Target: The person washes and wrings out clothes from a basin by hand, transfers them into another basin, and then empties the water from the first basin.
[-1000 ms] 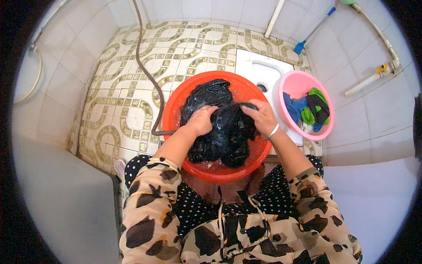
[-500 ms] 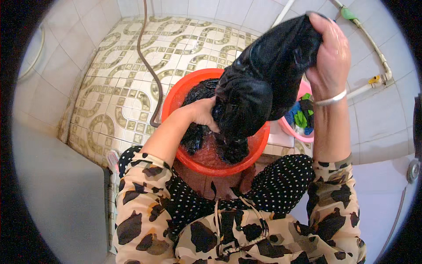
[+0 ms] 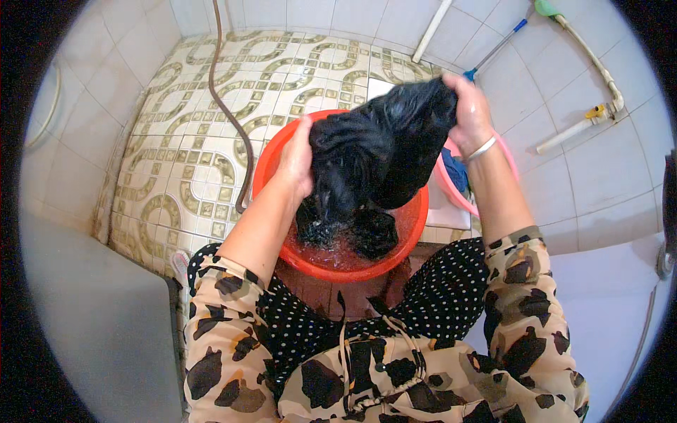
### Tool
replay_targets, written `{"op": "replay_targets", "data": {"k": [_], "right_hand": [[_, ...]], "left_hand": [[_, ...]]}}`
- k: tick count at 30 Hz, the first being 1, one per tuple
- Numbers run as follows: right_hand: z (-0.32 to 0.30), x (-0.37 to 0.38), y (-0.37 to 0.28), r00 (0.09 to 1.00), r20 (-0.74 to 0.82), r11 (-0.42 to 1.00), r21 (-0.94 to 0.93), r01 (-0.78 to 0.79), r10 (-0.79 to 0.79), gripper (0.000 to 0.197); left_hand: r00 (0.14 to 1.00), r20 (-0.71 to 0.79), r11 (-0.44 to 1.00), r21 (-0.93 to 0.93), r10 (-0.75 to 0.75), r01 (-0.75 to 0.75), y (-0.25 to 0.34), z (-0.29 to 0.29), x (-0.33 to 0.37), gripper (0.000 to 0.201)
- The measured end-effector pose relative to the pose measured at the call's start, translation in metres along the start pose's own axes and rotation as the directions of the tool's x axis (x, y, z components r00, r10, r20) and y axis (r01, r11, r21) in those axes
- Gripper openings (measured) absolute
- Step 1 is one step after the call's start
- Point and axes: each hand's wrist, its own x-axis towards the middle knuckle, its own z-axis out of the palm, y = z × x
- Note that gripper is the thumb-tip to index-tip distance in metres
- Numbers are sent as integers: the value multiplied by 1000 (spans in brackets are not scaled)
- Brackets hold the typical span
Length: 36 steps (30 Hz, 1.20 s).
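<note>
A wet black garment (image 3: 384, 144) is stretched between my two hands above a red basin (image 3: 417, 233). My left hand (image 3: 298, 158) grips its left side, over the basin's left rim, with most fingers hidden behind the cloth. At its upper right end, my right hand (image 3: 468, 109) is closed on the fabric, higher and farther away; a silver bangle sits on that wrist. The lower folds hang down into the basin. There, more dark wet cloth (image 3: 374, 234) lies in water, which splashes beneath the garment.
A pink basin (image 3: 455, 189) with blue cloth stands right of the red one, partly behind my right wrist. A brown hose (image 3: 227, 106) runs along the patterned tile floor at left. Pipes with a yellow valve (image 3: 596, 111) line the right wall; a grey panel (image 3: 99, 303) rises at near left.
My right hand has come down and to the left, lowering the garment. My left hand has shifted left and up along the cloth. Splashing shows in the red basin.
</note>
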Motion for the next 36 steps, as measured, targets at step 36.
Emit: {"op": "replay_targets", "data": {"k": [36], "right_hand": [[-54, 9, 213, 891, 350, -9, -930, 368, 291, 45]], "left_hand": [[914, -311, -407, 823, 262, 397, -83, -76, 107, 43]]}}
